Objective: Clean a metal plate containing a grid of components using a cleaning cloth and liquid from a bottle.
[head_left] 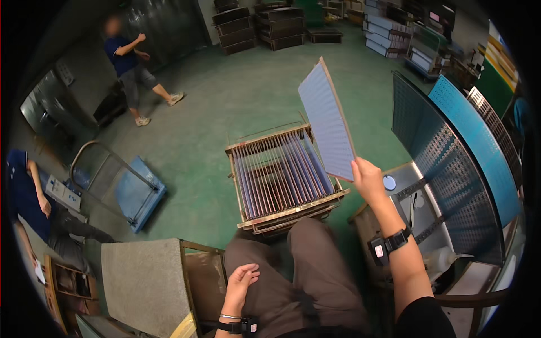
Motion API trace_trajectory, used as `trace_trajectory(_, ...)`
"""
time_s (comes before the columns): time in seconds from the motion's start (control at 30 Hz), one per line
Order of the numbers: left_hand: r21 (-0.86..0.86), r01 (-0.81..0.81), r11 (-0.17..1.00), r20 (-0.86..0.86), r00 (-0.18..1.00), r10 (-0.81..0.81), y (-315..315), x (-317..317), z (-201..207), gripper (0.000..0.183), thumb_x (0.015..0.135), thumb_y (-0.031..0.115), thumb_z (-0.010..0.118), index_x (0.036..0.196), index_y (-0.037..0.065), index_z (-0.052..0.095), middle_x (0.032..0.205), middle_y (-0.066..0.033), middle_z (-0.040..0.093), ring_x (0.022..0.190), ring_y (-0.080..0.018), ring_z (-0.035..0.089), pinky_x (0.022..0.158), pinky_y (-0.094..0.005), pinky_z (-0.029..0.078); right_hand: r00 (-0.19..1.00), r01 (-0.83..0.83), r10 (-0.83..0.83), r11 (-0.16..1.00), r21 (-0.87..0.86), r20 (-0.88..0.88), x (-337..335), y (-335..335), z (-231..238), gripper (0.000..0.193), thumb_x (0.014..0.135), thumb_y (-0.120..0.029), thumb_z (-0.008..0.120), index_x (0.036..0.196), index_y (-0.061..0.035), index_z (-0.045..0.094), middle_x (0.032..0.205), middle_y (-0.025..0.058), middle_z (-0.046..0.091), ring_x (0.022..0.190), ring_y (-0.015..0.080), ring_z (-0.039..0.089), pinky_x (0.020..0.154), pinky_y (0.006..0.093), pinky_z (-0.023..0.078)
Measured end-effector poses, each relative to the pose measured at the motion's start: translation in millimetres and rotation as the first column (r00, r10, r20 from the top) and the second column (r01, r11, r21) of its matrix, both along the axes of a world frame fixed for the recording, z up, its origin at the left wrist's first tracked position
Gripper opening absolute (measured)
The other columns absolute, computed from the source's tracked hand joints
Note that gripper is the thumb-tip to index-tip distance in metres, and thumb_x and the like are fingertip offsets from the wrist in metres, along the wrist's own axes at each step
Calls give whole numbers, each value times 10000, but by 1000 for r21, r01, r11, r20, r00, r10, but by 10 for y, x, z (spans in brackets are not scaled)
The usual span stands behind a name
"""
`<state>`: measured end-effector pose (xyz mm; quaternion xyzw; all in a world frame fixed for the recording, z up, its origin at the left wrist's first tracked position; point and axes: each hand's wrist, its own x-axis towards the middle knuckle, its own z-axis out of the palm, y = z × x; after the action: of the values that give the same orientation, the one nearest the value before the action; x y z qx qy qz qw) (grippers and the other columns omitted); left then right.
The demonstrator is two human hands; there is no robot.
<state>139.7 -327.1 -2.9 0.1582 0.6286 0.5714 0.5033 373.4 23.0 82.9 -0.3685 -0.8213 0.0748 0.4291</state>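
My right hand grips a thin, pale blue-lilac perforated panel by its lower right corner, with the thumb along the edge. The panel stands tilted in the air, above the right side of a rack. That slotted rack, worn and wood-coloured at its front bar, stands on the floor before my knees. Several similar thin panels are upright in it, edge-on, side by side. Over my left thigh, my left hand is raised with its fingers loosely curled and apart, holding nothing.
At right stand a dark perforated board, a bright blue one and a metal tray near a squeeze bottle. A grey-topped table and blue trolley are at left. One person walks; another stands far left.
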Motion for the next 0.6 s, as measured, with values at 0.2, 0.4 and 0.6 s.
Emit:
trace_trajectory(0.2, -1, -80, 997, -28, 996, 80, 56, 13, -181, 226, 958, 84, 467, 1153, -10, 533, 1114, -159, 620, 881, -185, 645, 763, -266, 528, 989, 66, -37, 978, -198, 144, -62, 159, -310, 206, 905, -173, 518, 848, 16, 577, 814, 225, 621, 758, 415, 597, 650, 482, 485)
trace_trajectory(0.4, 12, -110, 994, -50, 993, 111, 68, 1, -213, 218, 962, 110, 470, 1142, -1, 525, 1081, -163, 635, 810, -179, 656, 687, -254, 531, 969, 91, -19, 954, -285, 247, -113, 234, -141, 237, 901, -183, 516, 787, 19, 564, 729, 264, 596, 722, 443, 590, 652, 509, 475)
trace_trajectory(0.6, 17, -137, 990, -36, 990, 138, 64, 4, -249, 247, 948, 154, 521, 1143, 1, 519, 1065, -170, 641, 786, -181, 662, 645, -242, 532, 945, 111, -7, 947, -300, 328, -250, 495, -134, 279, 894, -207, 513, 777, 29, 603, 748, 271, 607, 742, 448, 598, 683, 505, 489)
